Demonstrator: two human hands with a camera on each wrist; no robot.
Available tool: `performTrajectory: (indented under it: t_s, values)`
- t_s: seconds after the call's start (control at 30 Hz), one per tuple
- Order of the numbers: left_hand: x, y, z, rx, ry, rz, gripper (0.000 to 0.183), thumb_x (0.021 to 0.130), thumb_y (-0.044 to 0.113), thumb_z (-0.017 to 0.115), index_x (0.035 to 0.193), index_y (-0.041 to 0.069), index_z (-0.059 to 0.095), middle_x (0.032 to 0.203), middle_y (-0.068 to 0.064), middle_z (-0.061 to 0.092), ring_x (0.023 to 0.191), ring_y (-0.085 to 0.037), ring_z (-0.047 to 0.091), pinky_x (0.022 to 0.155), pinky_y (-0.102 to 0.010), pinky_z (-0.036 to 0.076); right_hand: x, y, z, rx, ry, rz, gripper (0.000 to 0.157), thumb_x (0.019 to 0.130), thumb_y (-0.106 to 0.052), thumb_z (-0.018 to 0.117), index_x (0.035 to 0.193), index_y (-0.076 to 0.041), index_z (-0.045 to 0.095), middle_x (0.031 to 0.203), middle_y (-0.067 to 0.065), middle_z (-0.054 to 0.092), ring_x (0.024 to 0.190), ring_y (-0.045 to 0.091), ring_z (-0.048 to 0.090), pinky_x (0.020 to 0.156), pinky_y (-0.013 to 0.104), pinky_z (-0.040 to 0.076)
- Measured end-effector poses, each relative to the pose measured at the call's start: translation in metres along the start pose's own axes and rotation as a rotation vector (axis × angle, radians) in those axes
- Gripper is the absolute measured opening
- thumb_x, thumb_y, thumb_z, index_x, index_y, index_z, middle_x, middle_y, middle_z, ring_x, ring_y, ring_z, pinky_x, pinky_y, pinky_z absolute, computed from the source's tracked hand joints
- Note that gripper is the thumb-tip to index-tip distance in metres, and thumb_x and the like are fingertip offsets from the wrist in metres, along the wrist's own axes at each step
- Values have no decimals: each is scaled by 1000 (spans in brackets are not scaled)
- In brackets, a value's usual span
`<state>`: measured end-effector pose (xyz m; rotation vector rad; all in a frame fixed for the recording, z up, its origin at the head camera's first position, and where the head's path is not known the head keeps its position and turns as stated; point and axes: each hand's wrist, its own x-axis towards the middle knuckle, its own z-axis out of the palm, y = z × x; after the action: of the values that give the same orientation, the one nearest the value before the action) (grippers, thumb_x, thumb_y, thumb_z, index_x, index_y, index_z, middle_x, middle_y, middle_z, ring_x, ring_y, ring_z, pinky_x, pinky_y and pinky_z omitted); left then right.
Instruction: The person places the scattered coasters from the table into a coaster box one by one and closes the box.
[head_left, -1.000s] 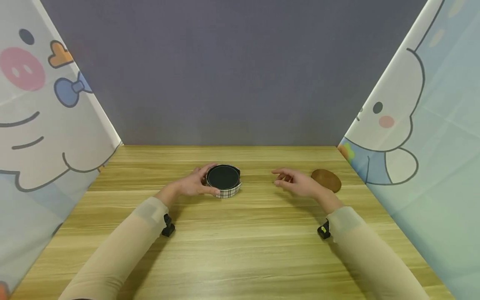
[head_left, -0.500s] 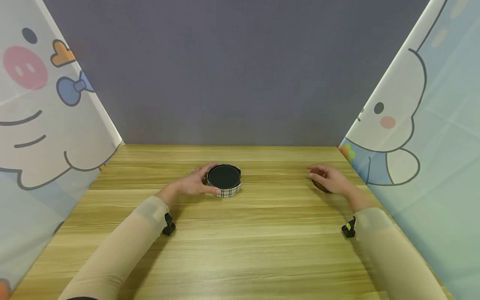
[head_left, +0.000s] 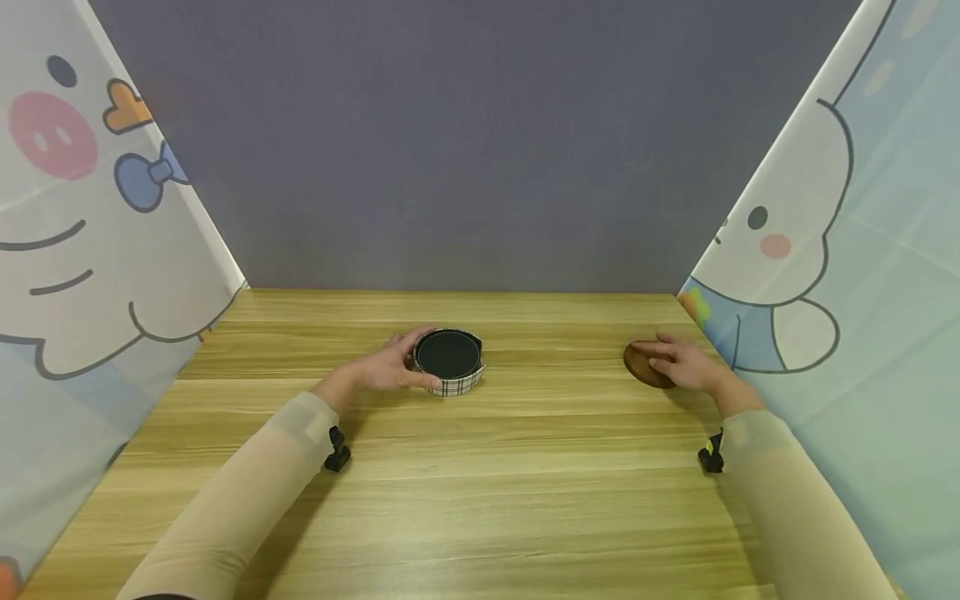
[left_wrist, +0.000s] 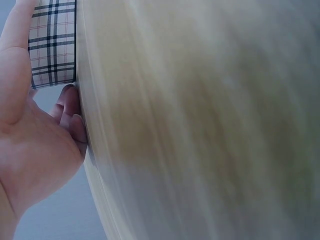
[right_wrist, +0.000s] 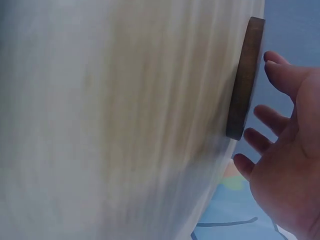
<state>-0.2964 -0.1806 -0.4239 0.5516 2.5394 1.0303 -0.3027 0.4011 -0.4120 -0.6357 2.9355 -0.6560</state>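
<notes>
A round coaster holder [head_left: 461,386] with a black-and-white plaid side stands left of the table's middle; a black disc [head_left: 448,353] fills its top and its wall has a gap on the right. My left hand [head_left: 386,367] holds it from the left, thumb along the front and fingers round the back. At the right lies a flat brown round wooden coaster [head_left: 642,369], seen edge-on in the right wrist view. Over its right part is my right hand [head_left: 688,367], with loosely bent fingers. In the right wrist view the fingertips [right_wrist: 261,140] appear apart from the coaster.
The wood-grain table [head_left: 480,483] meets a grey panel [head_left: 465,167] at the back. Cartoon-printed curtains hang on the left [head_left: 150,275] and right [head_left: 795,208]. A small black camera is strapped to each wrist.
My right hand has moved right, from between the two objects to over the brown coaster, then slightly further right, uncovering its left part. The left hand and holder have stayed put.
</notes>
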Motion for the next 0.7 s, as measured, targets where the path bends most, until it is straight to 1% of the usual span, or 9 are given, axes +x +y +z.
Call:
performTrajectory:
  t_s: [0.1, 0.2, 0.3, 0.33, 0.4, 0.47, 0.53, 0.7]
  values:
    - [-1, 1, 0, -9, -3, 2, 118, 90, 57, 89, 177, 31, 15, 164, -31, 24, 140, -46, 45, 120, -74, 33, -1, -1, 0, -1, -32, 5, 43, 112, -11, 58, 154, 1, 60, 160, 51, 34, 144, 74, 33, 112, 84, 33]
    - [-1, 2, 0, -20, -4, 5, 117, 91, 55, 89, 177, 30, 15, 164, -31, 24, 140, -46, 45, 120, -73, 34, -1, -5, -1, 20, -66, 49, 49, 114, -21, 61, 158, -1, 56, 163, 46, 34, 146, 71, 35, 113, 81, 35]
    - [-2, 3, 0, -27, -3, 5, 116, 91, 54, 89, 177, 28, 15, 164, -31, 23, 139, -46, 45, 119, -72, 36, -2, -7, -2, 47, -104, 127, 66, 109, -38, 69, 163, -5, 52, 168, 41, 28, 150, 69, 28, 114, 82, 32]
    - [-2, 4, 0, -26, -3, 4, 116, 91, 54, 89, 177, 28, 15, 164, -31, 23, 139, -46, 45, 119, -71, 36, -2, -8, -2, 55, -115, 148, 72, 106, -42, 73, 164, -6, 50, 169, 41, 26, 151, 69, 25, 114, 83, 31]
    - [-2, 4, 0, -26, -3, 0, 116, 92, 53, 89, 177, 28, 15, 164, -31, 23, 138, -45, 47, 119, -70, 37, -3, -8, -1, 63, -130, 173, 82, 100, -45, 79, 165, -7, 48, 170, 39, 23, 152, 70, 21, 114, 85, 29]
    - [-2, 4, 0, -25, -3, -3, 116, 91, 54, 89, 177, 29, 15, 163, -30, 24, 137, -45, 48, 119, -70, 37, -3, -7, -1, 64, -132, 175, 85, 97, -43, 83, 165, -8, 48, 170, 38, 23, 151, 70, 20, 113, 86, 28]
    - [-2, 4, 0, -22, -3, -5, 117, 91, 54, 89, 178, 29, 15, 163, -29, 25, 137, -44, 48, 119, -70, 37, -4, -7, 0, 63, -125, 163, 84, 96, -41, 84, 165, -8, 49, 168, 38, 25, 150, 69, 23, 112, 85, 30]
    - [-2, 4, 0, -15, -3, -3, 118, 90, 56, 89, 178, 29, 15, 163, -29, 26, 139, -44, 46, 120, -72, 34, -5, -8, 3, 38, -80, 122, 81, 95, -43, 86, 162, -9, 54, 164, 37, 35, 146, 65, 34, 112, 81, 36]
